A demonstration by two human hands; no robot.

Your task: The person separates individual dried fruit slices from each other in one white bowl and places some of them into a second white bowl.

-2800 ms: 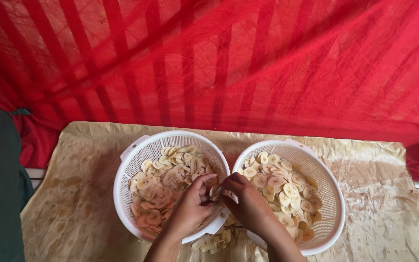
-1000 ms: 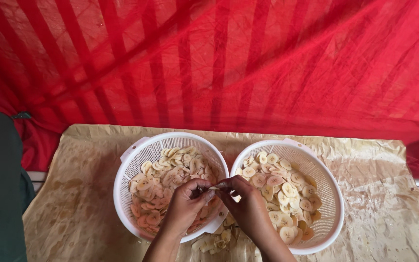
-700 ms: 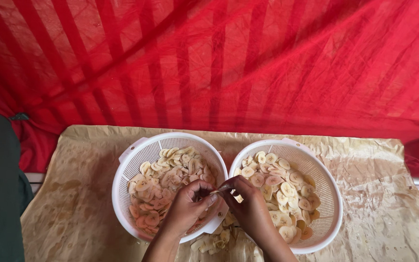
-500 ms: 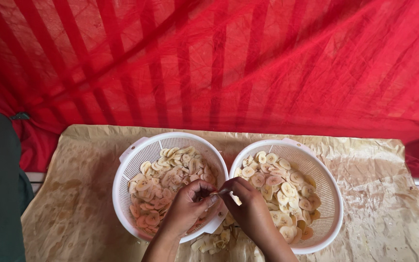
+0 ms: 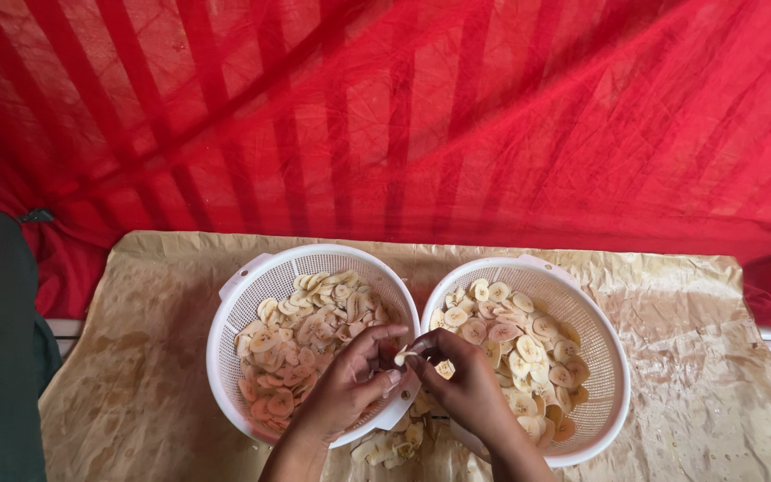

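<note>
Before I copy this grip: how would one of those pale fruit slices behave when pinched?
Probably light: the slice sits between fingertips of the left hand and right hand. Likely bendy or breakable, being thin. Possibly a bit sticky, since slices in the left colander cling in overlapping layers.

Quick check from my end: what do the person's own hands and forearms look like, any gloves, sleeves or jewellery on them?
Both are bare. The left hand and the right hand wear no gloves, and no rings or bracelets show. The forearms enter from the bottom edge of the head view with no sleeve on the parts in frame; nothing covers the wrists. Fingernails look short and unpainted, as far as the picture shows.
</note>
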